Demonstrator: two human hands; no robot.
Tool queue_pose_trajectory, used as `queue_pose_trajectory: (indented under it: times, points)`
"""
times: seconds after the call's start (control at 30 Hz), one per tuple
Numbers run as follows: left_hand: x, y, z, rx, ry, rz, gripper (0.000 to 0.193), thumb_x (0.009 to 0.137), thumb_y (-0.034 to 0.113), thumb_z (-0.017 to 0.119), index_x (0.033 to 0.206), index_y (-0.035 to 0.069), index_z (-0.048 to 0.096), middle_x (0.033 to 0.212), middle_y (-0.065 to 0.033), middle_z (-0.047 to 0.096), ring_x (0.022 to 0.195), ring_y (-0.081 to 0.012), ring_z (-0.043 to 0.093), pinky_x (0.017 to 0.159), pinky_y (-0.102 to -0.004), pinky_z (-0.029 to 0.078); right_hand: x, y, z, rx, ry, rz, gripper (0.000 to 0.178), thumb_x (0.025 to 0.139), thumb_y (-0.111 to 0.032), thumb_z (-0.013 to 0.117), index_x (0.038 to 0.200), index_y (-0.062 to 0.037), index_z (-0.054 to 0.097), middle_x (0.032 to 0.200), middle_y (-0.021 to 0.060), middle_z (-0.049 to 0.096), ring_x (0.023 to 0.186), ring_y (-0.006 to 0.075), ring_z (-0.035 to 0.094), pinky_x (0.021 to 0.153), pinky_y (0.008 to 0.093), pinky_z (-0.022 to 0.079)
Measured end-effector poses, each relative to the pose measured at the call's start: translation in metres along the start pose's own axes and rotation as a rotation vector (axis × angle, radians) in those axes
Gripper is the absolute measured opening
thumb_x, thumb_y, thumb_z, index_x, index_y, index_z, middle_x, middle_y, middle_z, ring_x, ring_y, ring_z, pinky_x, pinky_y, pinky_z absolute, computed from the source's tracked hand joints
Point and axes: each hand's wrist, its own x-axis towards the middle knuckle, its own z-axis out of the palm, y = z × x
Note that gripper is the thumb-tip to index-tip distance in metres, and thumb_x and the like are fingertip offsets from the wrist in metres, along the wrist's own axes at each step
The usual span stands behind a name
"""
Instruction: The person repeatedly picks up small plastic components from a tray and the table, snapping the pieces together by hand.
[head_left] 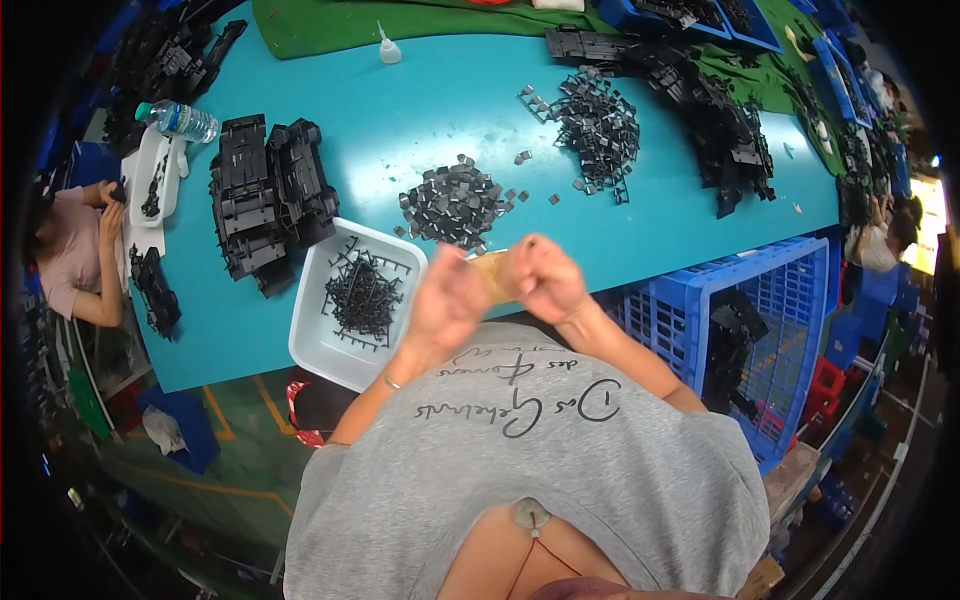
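My left hand is raised at the table's near edge, beside the white tub of thin black plastic pieces. Motion smears its fingers, so their grip does not show. Close by on the right, my right hand has its fingers curled in; whatever they hold, if anything, is hidden. A yellowish patch shows between the two hands, too blurred to name. Just beyond them lies a heap of small dark square pieces. Farther right is a second heap of small black clip-like pieces.
Black moulded plastic parts stand left on the teal table, with more at right. A small white squeeze bottle and a water bottle stand farther back. A blue crate is at my right. Another person sits at left.
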Motion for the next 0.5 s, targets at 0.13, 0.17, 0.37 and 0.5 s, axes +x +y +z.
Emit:
queue_pose_trajectory:
  times: [0.13,0.17,0.37,0.5]
  points:
    - [-0.002,0.059,-0.007,0.301,-0.066,0.461,0.039,0.095,0.03,0.036,0.06,0.012,0.036,0.049,0.0029,0.027,0.041,-0.0075,0.026,0.037,-0.0229,0.022,0.01,-0.034,-0.035,-0.511,0.343,-0.047,0.023,0.087,-0.022,0.052,0.072,-0.0041,0.054,0.064,0.0026,0.052,0.055,0.0129,0.045,0.051,0.0288,0.036]
    - [-0.003,0.052,-0.005,0.555,0.012,0.478,0.036,0.095,0.032,0.037,0.065,0.011,0.039,0.051,0.003,0.031,0.042,-0.0068,0.029,0.038,-0.022,0.023,0.017,-0.032,-0.044,-0.509,0.344,-0.047,0.023,0.087,-0.022,0.052,0.072,-0.0041,0.054,0.064,0.0026,0.052,0.055,0.0129,0.045,0.051,0.0288,0.036]
    - [0.008,0.028,-0.014,1.389,0.186,0.438,0.037,0.094,0.03,0.039,0.068,0.005,0.047,0.054,0.0011,0.043,0.046,-0.0054,0.038,0.042,-0.0209,0.03,0.049,-0.022,-0.058,-1.968,0.295,-0.252,0.017,0.079,-0.025,0.061,0.088,-0.0119,0.067,0.09,0.01,0.063,0.075,0.0278,0.059,0.066,0.0371,0.046]
    - [0.011,0.03,-0.019,1.703,0.205,0.51,0.038,0.09,0.028,0.043,0.065,0.002,0.053,0.052,-0.0062,0.049,0.046,-0.0154,0.048,0.046,-0.0298,0.037,0.052,-0.031,-0.037,-1.979,0.325,-0.402,0.022,0.081,-0.021,0.059,0.099,-0.0102,0.064,0.092,0.0106,0.062,0.078,0.0261,0.06,0.068,0.0349,0.047]
